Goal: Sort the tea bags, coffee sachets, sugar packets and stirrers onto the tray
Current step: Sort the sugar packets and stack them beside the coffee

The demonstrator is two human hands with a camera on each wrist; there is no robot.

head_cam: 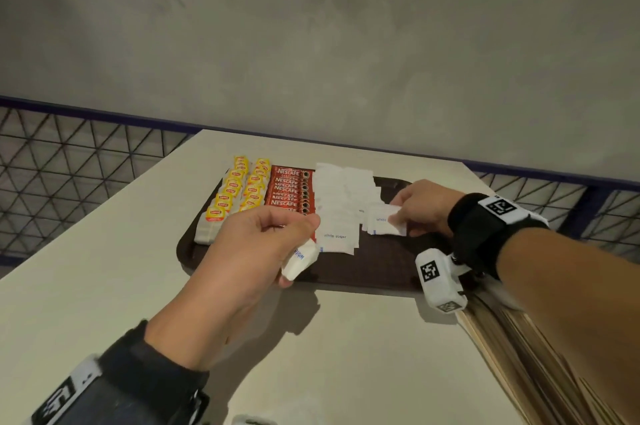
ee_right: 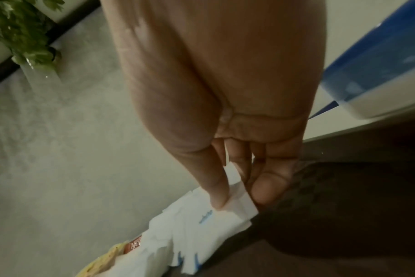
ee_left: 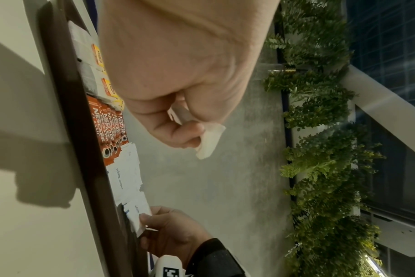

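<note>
A white paper sugar packet with blue lettering (head_cam: 387,220) is being pinched at its near edge between the thumb and fingers of the right hand (head_cam: 424,206), low over the right end of the rows of white sugar packets (head_cam: 337,202) lying on the dark brown plastic tray (head_cam: 374,267). A second small bundle of white sugar packets (head_cam: 298,260) is being gripped in the curled fingers of the left hand (head_cam: 256,244), held above the tray's near rim, clear of the rows. Left of the sugar rows, red Nescafé coffee sachets (head_cam: 289,190) are being kept in an overlapping column, and two columns of yellow-labelled tea bags (head_cam: 239,187) are lying at the tray's left end. The tray is being borne by a pale cream table (head_cam: 104,268). Thin wooden stirrers (head_cam: 519,338) are lying heaped on the table under the right forearm, off the tray. A grey wall (head_cam: 311,26) is standing behind.
</note>
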